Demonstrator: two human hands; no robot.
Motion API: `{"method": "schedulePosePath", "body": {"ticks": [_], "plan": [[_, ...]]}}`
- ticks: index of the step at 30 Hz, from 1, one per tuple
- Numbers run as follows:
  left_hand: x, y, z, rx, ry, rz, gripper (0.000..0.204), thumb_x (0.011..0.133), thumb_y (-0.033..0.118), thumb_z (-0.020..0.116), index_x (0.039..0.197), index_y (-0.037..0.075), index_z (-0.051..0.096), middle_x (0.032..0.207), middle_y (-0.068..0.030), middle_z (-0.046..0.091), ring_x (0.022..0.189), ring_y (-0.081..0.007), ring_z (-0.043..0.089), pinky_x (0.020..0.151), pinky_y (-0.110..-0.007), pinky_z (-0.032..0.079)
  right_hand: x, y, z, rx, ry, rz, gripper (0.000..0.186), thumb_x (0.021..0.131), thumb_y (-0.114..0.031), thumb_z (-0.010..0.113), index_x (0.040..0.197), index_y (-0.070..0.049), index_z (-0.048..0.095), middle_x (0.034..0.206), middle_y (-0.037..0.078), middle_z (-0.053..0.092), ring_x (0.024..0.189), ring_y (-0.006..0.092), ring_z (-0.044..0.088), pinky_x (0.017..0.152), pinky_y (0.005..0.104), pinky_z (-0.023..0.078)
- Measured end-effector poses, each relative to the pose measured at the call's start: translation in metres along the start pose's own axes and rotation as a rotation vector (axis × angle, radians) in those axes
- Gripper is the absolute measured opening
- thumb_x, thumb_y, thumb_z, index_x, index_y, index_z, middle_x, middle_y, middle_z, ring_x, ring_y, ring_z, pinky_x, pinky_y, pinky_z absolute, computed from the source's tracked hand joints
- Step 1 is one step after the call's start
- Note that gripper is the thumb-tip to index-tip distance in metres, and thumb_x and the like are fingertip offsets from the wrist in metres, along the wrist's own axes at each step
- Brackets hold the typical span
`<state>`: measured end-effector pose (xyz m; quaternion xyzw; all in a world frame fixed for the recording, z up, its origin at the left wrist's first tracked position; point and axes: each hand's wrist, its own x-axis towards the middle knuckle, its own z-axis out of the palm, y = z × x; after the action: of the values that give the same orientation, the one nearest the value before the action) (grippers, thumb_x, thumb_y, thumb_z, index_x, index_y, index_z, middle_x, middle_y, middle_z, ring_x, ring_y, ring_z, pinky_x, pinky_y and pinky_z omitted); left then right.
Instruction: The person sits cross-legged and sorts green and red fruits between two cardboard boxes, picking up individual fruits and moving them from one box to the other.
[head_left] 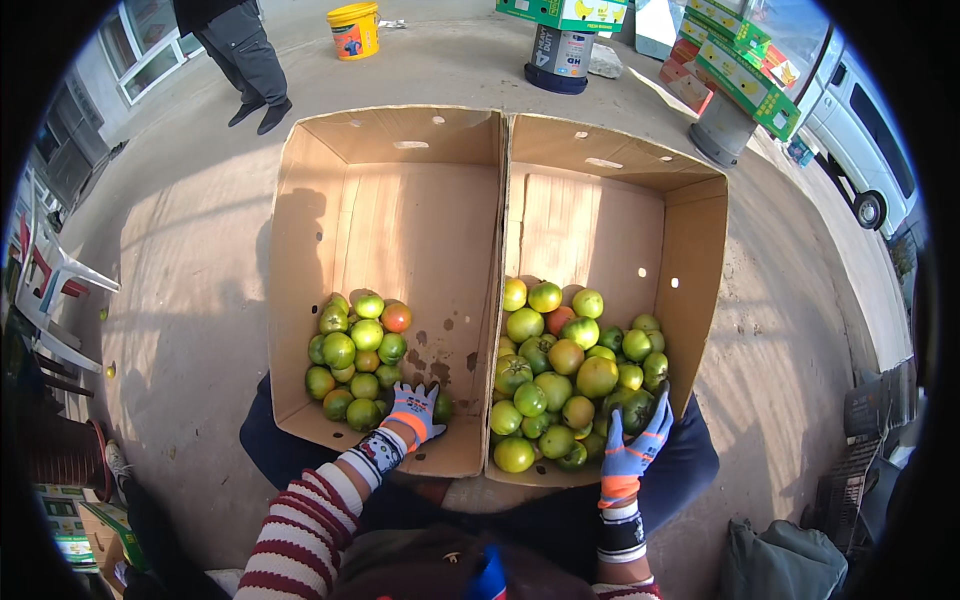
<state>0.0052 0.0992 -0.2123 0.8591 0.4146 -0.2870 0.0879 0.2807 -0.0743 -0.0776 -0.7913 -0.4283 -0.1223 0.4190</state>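
Observation:
Two open cardboard boxes stand side by side in front of me, a left box and a right box. Green tomatoes, a few tinged orange, fill the near left part of the left box. A larger heap of tomatoes covers the near half of the right one. My left hand, in a grey and orange glove, has its thumb and forefinger around a dark green tomato beside the left pile. My right hand, gloved alike, curves its thumb and fingers around a dark green tomato at the heap's near right.
A yellow bucket and a standing person's legs are beyond the boxes. Stacked printed cartons rest on a drum at the far right, near a white van. A white plastic chair stands at left.

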Motion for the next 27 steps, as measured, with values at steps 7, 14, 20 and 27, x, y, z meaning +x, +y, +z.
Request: {"method": "schedulePosePath", "body": {"ticks": [7, 14, 20, 27], "plan": [[0.018, 0.005, -0.009, 0.169, 0.005, 0.099, 0.096, 0.077, 0.07, 0.056, 0.146, 0.006, 0.037, 0.13, -0.0171, 0.057, 0.124, -0.0361, 0.049, 0.111, -0.052, 0.022, -0.01, 0.01, -0.017, -0.062, -0.053, 0.083, 0.068, 0.083, -0.006, 0.067, 0.144, 0.0, 0.037, 0.129, 0.02, 0.051, 0.118, 0.0358, 0.05, 0.103, 0.0418, 0.038], [0.001, -0.013, -0.026, -0.807, 0.519, -0.09, 0.063, 0.077, 0.047, 0.075, 0.122, 0.006, 0.059, 0.108, -0.0187, 0.067, 0.104, -0.0312, 0.063, 0.095, -0.041, 0.045, -0.033, 0.001, -0.032, -0.142, -0.405, -0.156, 0.083, 0.074, -0.034, 0.075, 0.141, 0.0, 0.039, 0.136, 0.02, 0.045, 0.125, 0.04, 0.042, 0.112, 0.0564, 0.023], [-0.063, 0.011, -0.098, -1.929, 0.48, 0.327, 0.035, 0.096, 0.022, 0.057, 0.12, -0.004, 0.059, 0.105, -0.004, 0.066, 0.095, -0.0103, 0.059, 0.086, -0.026, 0.048, -0.038, -0.008, -0.024, -0.453, -0.594, -0.199, 0.072, 0.076, -0.032, 0.073, 0.14, -0.015, 0.047, 0.143, 0.022, 0.036, 0.133, 0.0378, 0.034, 0.115, 0.0601, 0.014], [-0.105, 0.057, -0.128, -1.972, 0.296, 0.594, 0.037, 0.092, 0.017, 0.062, 0.122, -0.003, 0.056, 0.112, -0.0075, 0.063, 0.1, -0.013, 0.058, 0.087, -0.028, 0.048, -0.013, -0.058, -0.025, 0.307, -0.489, -0.349, 0.088, 0.075, -0.03, 0.076, 0.146, -0.002, 0.034, 0.148, 0.025, 0.034, 0.136, 0.0448, 0.034, 0.112, 0.0528, 0.025]]}}
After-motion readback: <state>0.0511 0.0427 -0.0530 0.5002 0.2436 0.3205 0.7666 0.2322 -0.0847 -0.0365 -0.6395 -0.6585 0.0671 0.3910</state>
